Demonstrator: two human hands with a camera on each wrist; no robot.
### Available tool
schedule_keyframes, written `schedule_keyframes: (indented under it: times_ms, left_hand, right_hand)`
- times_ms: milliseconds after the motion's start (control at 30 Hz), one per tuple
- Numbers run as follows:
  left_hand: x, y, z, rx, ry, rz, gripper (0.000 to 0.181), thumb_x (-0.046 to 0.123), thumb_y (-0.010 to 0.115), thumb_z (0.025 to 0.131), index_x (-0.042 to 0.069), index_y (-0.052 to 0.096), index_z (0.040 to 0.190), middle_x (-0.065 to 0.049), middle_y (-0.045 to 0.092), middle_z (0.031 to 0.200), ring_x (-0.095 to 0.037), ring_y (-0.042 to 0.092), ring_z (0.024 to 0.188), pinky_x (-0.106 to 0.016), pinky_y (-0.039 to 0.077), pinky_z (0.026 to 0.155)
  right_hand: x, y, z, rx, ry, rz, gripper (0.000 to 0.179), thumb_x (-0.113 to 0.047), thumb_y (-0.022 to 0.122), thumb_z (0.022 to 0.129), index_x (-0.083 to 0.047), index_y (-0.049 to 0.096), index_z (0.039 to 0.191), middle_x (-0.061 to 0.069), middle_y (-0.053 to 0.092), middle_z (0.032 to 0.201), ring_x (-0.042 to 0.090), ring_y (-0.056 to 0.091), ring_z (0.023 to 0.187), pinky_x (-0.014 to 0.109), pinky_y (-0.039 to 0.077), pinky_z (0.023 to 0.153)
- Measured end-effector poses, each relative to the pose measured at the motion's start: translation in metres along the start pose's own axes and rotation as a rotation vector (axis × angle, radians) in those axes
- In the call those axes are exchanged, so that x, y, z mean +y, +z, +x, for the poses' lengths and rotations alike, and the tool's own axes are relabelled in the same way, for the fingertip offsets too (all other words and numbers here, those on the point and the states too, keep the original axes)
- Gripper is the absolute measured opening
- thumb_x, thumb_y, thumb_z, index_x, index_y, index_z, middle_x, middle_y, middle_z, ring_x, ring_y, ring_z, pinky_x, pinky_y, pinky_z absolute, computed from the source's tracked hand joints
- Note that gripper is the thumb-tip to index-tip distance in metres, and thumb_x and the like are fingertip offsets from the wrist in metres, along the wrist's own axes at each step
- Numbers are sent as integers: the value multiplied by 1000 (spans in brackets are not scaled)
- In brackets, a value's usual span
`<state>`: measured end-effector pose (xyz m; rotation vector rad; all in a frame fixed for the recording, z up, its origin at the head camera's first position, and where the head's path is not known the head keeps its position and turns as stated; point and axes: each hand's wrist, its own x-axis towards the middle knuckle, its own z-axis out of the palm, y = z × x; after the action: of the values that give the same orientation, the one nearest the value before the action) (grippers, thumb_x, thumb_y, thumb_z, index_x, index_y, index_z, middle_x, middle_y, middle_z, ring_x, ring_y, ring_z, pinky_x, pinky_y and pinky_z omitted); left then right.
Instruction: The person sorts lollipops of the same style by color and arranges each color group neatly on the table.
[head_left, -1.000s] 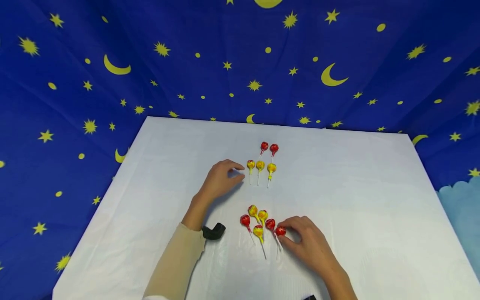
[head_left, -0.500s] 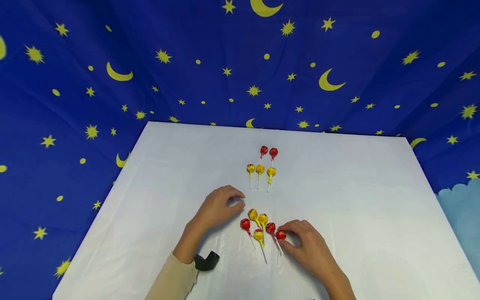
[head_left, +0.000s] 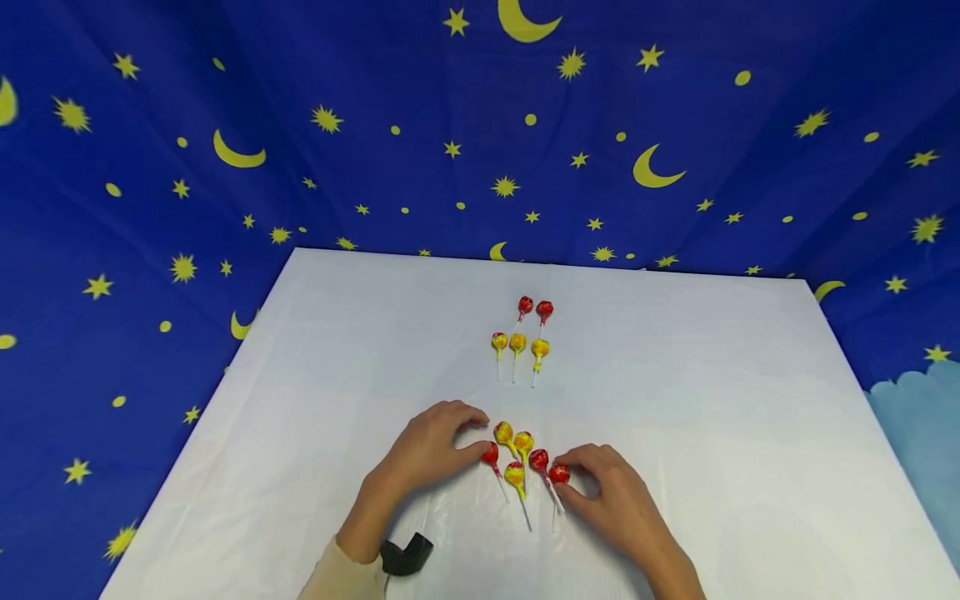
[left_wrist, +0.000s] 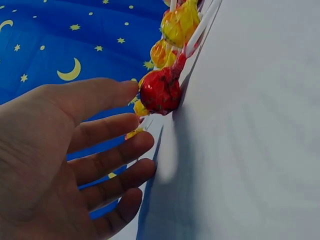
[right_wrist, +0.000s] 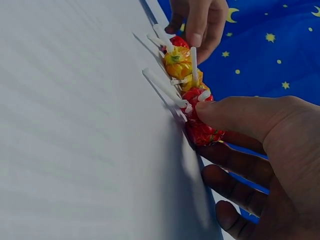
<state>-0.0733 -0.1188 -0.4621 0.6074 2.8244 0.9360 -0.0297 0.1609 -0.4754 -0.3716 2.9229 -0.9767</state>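
Observation:
My left hand is at the left side of a loose cluster of lollipops, fingers spread. Its thumb tip is at the head of a red lollipop, touching or nearly so. My right hand pinches the rightmost red lollipop between thumb and forefinger; its other fingers are loosely bent. Another red lollipop lies against it. Between the hands lie yellow lollipops, heads away from me and sticks toward me.
Farther back on the white table lie a row of three yellow lollipops and, behind them, two red lollipops. A black object is by the left wrist. A blue star-patterned cloth hangs beyond the table.
My left hand has come toward me from beside the far yellow row to the near cluster's left red lollipop. My right hand has stayed at the rightmost red lollipop.

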Motion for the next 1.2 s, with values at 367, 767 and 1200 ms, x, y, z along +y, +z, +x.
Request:
schedule_keyframes:
  times_ms: [367, 767, 1200]
  left_hand:
    - [5, 11, -16, -18, -30, -25, 27, 39, 72, 84, 22, 68, 105, 12, 61, 98, -7, 51, 89, -32, 46, 81]
    - [7, 13, -16, 10, -36, -22, 22, 35, 74, 83, 24, 69, 101, 14, 61, 93, -7, 53, 85, -29, 46, 77]
    - [5, 14, -14, 21, -41, -51, 20, 34, 74, 84, 26, 69, 101, 15, 60, 89, -6, 52, 81, -27, 44, 72]
  right_hand:
    - [-3, 4, -6, -18, 61, -7, 27, -27, 85, 72, -30, 71, 96, -23, 60, 92, 0, 50, 86, 34, 48, 81]
    - [-1, 5, -4, 36, 1, -5, 30, -26, 86, 70, -29, 71, 96, -23, 60, 91, -1, 51, 86, 32, 48, 78]
    - [-6, -1, -2, 35, 78, 30, 27, -23, 85, 70, -28, 74, 94, -19, 59, 83, 2, 52, 76, 31, 45, 70]
